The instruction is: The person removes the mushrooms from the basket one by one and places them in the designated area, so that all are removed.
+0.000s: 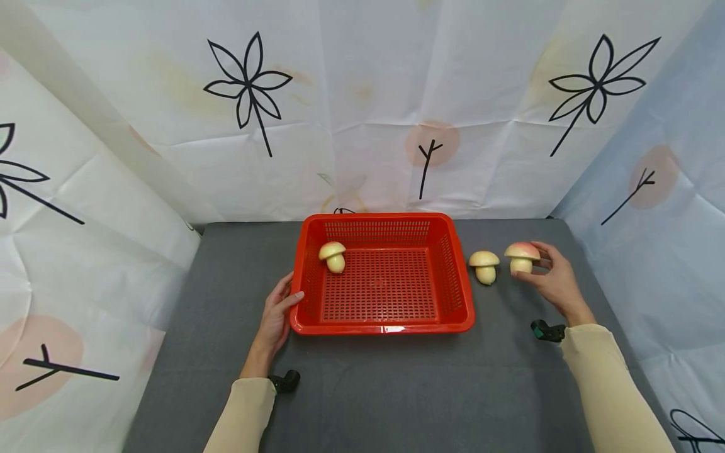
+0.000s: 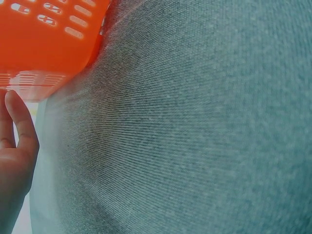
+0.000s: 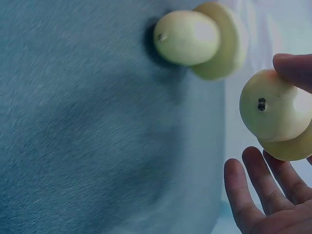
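Observation:
With the thumb on the rim and fingers along the outer wall, my left hand (image 1: 275, 313) holds the left side of a red plastic basket (image 1: 379, 329). One toy mushroom (image 1: 332, 256), pale with a yellowish cap, lies inside the basket near its left wall. On the right, my right hand (image 1: 552, 280) grips another mushroom (image 1: 521, 257), whose cap has a reddish top. The right wrist view shows the thumb against this held mushroom (image 3: 273, 109), stem end facing the camera. A third mushroom (image 1: 484, 267) lies on the table between the basket and my right hand.
Grey cloth covers the table (image 1: 396, 396). White curtains (image 1: 362, 94) with plant drawings stand behind it and along both sides. Small black devices sit at both wrists, the right one (image 1: 547, 331) over the table.

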Tool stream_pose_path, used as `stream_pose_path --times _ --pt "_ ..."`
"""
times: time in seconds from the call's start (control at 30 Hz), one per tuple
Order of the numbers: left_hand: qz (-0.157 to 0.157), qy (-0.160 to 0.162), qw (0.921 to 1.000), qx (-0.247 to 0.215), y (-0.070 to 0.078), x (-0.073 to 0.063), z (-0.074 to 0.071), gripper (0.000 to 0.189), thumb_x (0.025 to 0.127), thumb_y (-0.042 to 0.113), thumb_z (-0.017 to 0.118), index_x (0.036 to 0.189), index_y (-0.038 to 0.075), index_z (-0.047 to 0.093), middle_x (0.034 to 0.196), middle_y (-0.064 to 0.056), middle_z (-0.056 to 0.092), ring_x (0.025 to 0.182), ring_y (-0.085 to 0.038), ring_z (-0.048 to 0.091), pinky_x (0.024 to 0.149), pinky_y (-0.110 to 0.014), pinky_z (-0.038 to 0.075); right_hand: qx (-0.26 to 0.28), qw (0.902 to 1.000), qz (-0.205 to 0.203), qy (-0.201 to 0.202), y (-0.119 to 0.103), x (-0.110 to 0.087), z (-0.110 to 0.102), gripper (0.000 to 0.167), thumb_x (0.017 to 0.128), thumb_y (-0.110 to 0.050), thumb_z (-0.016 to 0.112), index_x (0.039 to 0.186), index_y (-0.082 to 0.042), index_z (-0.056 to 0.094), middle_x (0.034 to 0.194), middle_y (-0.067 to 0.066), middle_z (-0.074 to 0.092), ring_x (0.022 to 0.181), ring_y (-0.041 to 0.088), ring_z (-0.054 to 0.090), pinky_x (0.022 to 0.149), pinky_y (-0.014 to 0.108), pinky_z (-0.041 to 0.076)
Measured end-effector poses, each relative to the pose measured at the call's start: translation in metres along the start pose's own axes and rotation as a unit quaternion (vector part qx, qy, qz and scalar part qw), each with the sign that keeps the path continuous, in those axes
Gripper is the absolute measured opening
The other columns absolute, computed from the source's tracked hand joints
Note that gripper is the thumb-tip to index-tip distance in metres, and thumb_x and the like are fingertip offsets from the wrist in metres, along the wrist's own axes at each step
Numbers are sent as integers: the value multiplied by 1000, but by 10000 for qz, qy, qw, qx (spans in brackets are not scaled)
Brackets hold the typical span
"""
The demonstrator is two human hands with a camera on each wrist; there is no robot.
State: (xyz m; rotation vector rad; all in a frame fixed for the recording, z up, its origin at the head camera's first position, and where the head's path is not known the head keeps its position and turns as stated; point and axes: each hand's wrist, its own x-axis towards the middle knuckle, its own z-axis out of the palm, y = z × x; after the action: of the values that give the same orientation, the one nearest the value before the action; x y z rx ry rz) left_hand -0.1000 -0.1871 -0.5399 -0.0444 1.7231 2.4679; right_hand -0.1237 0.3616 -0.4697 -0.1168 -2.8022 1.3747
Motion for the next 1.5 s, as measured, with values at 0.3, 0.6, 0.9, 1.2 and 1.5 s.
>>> stream_pose_path --times 0.3,0.6,0.9,1.2,1.5 --pt "-21 -7 10000 25 -1 -1 -2 58 101 1 53 155 5 35 149 -17 43 128 -28 51 102 -36 51 -76 9996 215 -164 21 4 8 84 92 -15 77 156 5 26 148 36 37 124 48 47 77 26 51" --pt "12 13 10000 71 -2 0 -2 56 102 2 54 154 5 37 149 -19 43 129 -31 50 103 -37 50 -226 9991 325 -151 40 10 15 83 91 -12 76 155 7 27 147 39 37 123 52 46 87 57 47" --pt "18 40 10000 77 -2 -1 -2 57 101 2 55 155 4 37 150 -20 43 130 -31 50 102 -36 50 -203 9994 239 -140 50 14 18 82 91 -10 76 154 9 27 146 38 39 122 51 47 89 57 45" --pt "-51 22 10000 43 -1 -1 -1 57 101 2 54 155 6 36 149 -17 43 128 -28 51 102 -36 50 -127 9994 260 -172 48 16 20 85 90 -9 76 155 9 24 145 40 38 124 53 44 92 62 41" --pt "-37 24 10000 17 0 0 -1 57 101 1 54 155 5 36 148 -16 45 124 -22 55 99 -33 52 -272 9984 454 -206 47 16 19 92 90 -20 78 156 8 21 146 41 33 122 53 44 89 60 43"
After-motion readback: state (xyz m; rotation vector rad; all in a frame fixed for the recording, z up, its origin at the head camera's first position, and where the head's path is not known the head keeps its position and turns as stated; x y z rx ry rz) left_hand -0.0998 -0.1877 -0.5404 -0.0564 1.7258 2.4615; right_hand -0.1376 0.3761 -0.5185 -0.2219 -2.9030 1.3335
